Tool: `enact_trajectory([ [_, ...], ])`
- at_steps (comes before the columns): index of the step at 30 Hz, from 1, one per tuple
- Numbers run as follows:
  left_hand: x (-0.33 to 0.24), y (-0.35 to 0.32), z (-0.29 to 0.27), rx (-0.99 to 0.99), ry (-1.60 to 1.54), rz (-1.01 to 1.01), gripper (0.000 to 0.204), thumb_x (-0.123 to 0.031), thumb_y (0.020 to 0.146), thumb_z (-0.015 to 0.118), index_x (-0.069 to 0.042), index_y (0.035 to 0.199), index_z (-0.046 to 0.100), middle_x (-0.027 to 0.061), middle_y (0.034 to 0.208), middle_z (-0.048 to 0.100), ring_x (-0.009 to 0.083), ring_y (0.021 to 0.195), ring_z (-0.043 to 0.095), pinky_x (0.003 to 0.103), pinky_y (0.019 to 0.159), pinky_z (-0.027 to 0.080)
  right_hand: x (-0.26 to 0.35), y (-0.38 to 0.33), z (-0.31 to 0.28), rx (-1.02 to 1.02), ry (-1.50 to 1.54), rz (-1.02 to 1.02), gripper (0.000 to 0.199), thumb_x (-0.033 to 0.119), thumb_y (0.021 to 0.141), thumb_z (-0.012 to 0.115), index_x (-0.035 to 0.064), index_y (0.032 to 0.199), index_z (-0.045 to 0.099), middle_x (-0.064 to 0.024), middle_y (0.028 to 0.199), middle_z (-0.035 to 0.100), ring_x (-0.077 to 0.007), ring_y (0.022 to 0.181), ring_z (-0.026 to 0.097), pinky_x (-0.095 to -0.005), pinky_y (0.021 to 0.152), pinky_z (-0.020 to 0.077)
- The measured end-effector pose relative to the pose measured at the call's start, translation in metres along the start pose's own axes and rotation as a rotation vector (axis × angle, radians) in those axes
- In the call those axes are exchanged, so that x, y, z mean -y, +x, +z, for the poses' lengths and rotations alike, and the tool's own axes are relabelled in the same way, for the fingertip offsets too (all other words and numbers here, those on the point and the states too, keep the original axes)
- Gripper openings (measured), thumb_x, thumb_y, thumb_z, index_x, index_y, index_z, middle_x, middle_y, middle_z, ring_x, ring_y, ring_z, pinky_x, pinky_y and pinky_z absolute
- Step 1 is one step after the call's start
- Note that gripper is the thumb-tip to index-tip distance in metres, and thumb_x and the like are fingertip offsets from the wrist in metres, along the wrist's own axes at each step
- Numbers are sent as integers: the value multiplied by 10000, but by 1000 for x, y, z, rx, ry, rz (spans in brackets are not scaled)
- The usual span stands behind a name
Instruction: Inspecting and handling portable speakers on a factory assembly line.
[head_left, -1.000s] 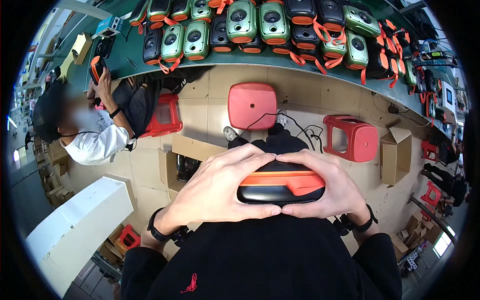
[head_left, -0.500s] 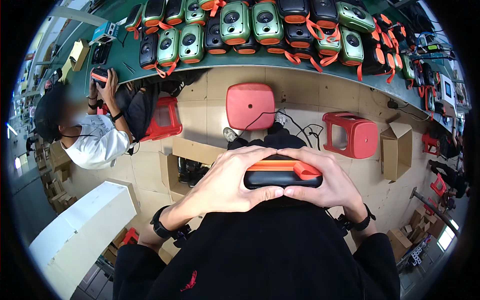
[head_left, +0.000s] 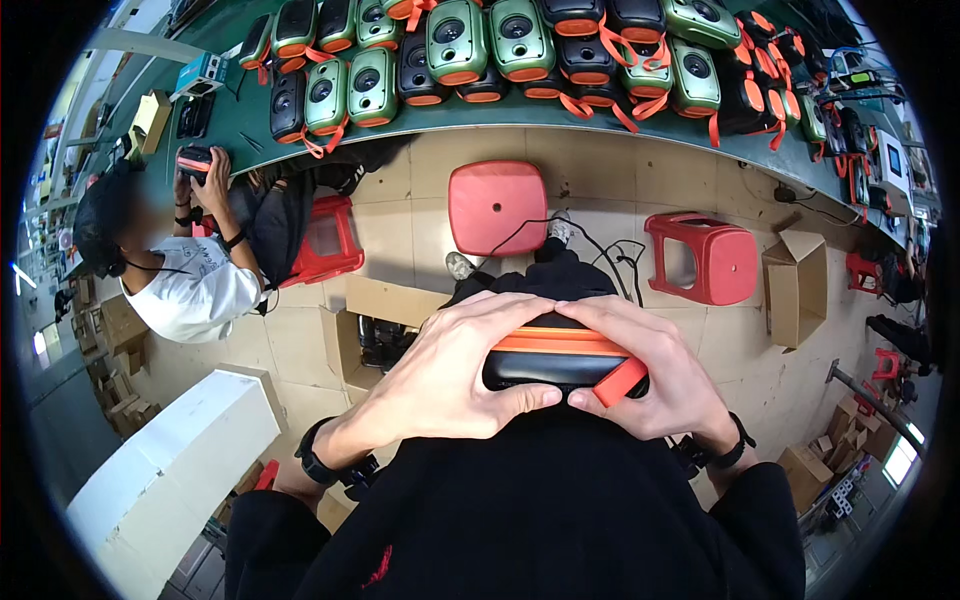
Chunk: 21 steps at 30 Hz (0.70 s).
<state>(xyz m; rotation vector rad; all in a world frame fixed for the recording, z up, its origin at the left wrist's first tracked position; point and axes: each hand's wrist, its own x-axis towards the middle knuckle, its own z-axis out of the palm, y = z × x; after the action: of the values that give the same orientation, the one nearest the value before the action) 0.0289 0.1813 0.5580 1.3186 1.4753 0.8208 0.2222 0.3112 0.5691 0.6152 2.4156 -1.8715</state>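
Note:
Between my two hands, close to my body, is a black portable speaker (head_left: 545, 370) with an orange band across it. My left hand (head_left: 465, 365) wraps its left end, fingers over the far side and thumb along the near edge. Around the right end closes my right hand (head_left: 655, 365), its thumb by the orange-red strap (head_left: 620, 381), which hangs loose over the near side. The fingertips of both hands meet at the far edge. The far face of the speaker is hidden.
Rows of green and black speakers (head_left: 522, 45) with orange straps crowd the green workbench (head_left: 420, 117). Red stools (head_left: 497, 205), a cable and an open carton (head_left: 795, 290) are on the tiled floor. At the left a seated person (head_left: 190, 270) holds another speaker. A white cabinet (head_left: 170, 480) stands lower left.
The speaker has turned slightly in my hands, showing more of its orange band. The strap has swung down toward my right thumb. Both hands keep their hold.

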Motion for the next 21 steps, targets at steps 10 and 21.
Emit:
enact_trajectory([
  [10,15,11,-11,90,-30,20,700,-261,683,826,37,1250,544,228,1188,603,363,1117,585,421,976,438,-13,1,6,-107,-25,-89,646,156,710,769,-3,1286,523,-177,1086,602,-342,958,615,-365,831,490],
  [21,13,8,-19,121,-41,122,727,-236,685,796,14,1304,507,219,1246,568,362,1175,546,432,1011,408,-11,2,1,-85,-37,-139,716,186,679,798,-4,1304,505,-178,1092,595,-339,951,616,-368,832,492],
])
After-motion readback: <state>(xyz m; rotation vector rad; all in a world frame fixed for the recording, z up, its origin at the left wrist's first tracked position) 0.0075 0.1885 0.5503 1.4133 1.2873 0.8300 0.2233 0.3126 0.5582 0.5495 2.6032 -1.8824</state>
